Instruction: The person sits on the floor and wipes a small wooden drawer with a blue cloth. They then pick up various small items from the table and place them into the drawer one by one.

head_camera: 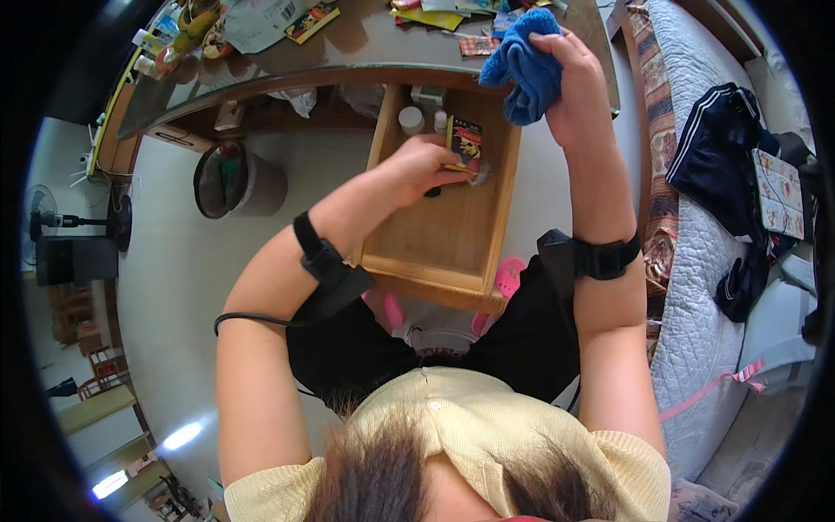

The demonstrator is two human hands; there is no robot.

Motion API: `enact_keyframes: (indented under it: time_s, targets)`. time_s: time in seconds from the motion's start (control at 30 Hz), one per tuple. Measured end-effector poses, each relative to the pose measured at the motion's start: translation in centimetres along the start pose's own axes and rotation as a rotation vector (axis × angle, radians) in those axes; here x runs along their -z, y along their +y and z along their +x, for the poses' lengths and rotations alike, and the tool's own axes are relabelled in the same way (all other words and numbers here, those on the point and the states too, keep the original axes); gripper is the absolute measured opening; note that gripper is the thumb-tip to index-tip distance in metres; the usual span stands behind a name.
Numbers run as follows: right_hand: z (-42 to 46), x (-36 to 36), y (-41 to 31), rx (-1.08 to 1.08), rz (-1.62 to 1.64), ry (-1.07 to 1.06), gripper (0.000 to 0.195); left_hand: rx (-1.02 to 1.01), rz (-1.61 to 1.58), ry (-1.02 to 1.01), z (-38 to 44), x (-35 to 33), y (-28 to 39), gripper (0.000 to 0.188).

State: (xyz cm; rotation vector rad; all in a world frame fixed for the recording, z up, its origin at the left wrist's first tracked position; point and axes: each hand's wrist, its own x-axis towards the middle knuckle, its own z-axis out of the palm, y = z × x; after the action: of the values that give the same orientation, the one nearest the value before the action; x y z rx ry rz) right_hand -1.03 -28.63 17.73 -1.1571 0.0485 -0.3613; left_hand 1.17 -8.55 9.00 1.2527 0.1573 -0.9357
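Note:
My left hand [423, 164] reaches into a pulled-out wooden drawer [434, 235] and grips the lower end of a small black, red and yellow box [464, 140]. Beside the box stand a white round-lidded container [411, 120] and a small white bottle [440, 121]. A green and white carton [428, 95] lies at the drawer's back. Crumpled clear plastic [481, 176] and a small dark object [433, 192] are near my fingers. Bunched in my right hand [577, 88] is a blue towelling cloth [525, 68], raised over the drawer's back right corner and the table edge.
The glass-topped table [365, 42] carries bananas [196, 26], a grey-white packet [258, 23], another black and yellow box [313, 23] and a red checked sachet [479, 46]. A lined bin [238, 179] stands left. A quilted bed [695, 313] borders the right. My knees flank the drawer's front.

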Motion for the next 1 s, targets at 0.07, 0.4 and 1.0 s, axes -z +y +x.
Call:
enact_keyframes:
  time_s: [0.07,0.4,1.0]
  targets:
    - [0.2,-0.2,0.1,-0.018,0.034,0.015,0.028,-0.052,-0.002,0.068,0.9,-0.5,-0.9,0.024]
    - [-0.2,1.6,-0.7,-0.082,0.043,0.129,0.037,-0.216,0.378,0.212,-3.4,-2.7,2.9,0.031]
    - [1.3,0.2,-0.4,-0.112,0.204,0.072,0.030,-1.286,1.368,0.773,4.7,3.9,16.8,0.026]
